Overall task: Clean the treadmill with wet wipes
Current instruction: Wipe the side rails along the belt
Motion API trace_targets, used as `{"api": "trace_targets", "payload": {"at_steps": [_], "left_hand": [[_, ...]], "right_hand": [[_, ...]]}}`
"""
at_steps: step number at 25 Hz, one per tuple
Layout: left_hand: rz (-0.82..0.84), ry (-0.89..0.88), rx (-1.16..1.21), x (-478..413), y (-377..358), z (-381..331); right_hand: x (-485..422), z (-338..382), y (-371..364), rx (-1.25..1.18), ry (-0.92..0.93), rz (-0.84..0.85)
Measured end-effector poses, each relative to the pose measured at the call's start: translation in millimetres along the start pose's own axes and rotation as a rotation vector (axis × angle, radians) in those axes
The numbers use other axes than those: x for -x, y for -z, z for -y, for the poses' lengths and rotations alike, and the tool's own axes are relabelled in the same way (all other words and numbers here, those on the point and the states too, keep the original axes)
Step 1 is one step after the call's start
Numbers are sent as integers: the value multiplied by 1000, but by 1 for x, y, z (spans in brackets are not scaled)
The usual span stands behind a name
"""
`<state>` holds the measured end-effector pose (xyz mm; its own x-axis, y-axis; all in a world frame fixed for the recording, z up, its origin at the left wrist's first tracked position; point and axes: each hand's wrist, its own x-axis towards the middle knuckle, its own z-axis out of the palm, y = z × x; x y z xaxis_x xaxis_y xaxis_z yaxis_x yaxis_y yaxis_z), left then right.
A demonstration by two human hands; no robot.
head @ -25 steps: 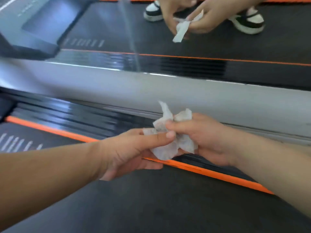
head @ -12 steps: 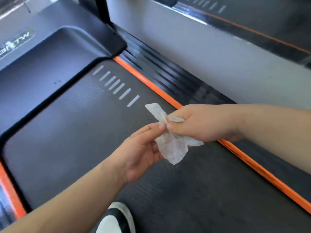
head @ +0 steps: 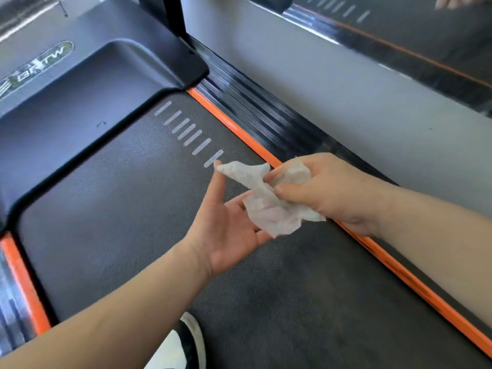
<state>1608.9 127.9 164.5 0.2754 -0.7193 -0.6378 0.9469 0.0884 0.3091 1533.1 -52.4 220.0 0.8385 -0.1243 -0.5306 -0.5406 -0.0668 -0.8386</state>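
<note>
Centrally, the right hand (head: 327,190) pinches a crumpled white wet wipe (head: 266,206) between thumb and curled fingers, with part of the sheet bunched inside the fist. The wipe's free end stretches leftward and drapes over the left hand (head: 229,230), which lies palm up beneath it with fingers straight and spread. The left index fingertip touches the wipe's far corner, and no left finger curls round the sheet. Both hands hang above the treadmill belt (head: 119,209), a dark textured surface, near its right edge. A row of short white dashes (head: 186,131) is printed on the belt just beyond the left fingertips. An orange strip (head: 399,270) borders the belt on the right and passes under the right wrist; beside it runs a black ribbed side rail (head: 253,107). A second orange strip (head: 24,283) shows at the belt's left edge. Ahead of the belt sits the dark motor cover (head: 80,102), bearing an oval logo (head: 37,67) whose letters are only partly legible. A black upright post (head: 170,14) rises at the cover's right corner. A grey wall (head: 346,102) runs alongside the rail. At the bottom edge, a black-and-white shoe (head: 183,344) stands on the belt.
</note>
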Motion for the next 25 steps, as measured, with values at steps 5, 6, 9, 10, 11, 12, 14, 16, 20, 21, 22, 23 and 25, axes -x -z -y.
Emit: {"api": "trace_targets", "payload": {"at_steps": [5,6,9,10,11,12,14,16,20,21,22,23,25], "left_hand": [[-150,-141,49,-4,-5,-3],[-180,-177,2,-4,-8,-3],[-86,-118,-403,0,-19,10],[-25,-75,-483,2,-21,16],[11,-54,-497,2,-21,20],[26,-53,-482,2,-20,22],[32,-76,-450,4,-18,22],[41,-72,-441,6,-15,20],[94,-8,-368,3,-11,15],[105,16,-304,0,-9,13],[125,42,-232,-4,-6,11],[152,61,-173,-8,-3,9],[187,81,-112,-14,7,4]], "right_hand": [[14,-5,13,159,66,-51],[18,-5,13,203,84,-68],[30,-2,9,378,171,-145],[33,-1,9,408,192,-146],[37,0,9,397,196,-142],[40,-1,11,336,182,-147],[44,-7,16,62,107,-184],[45,-13,19,-229,5,-221],[38,-21,14,-465,-100,-206],[35,-20,9,-470,-113,-175],[29,-20,4,-478,-129,-144],[24,-19,-1,-489,-145,-122],[9,-15,-10,-437,-168,-160]]}}
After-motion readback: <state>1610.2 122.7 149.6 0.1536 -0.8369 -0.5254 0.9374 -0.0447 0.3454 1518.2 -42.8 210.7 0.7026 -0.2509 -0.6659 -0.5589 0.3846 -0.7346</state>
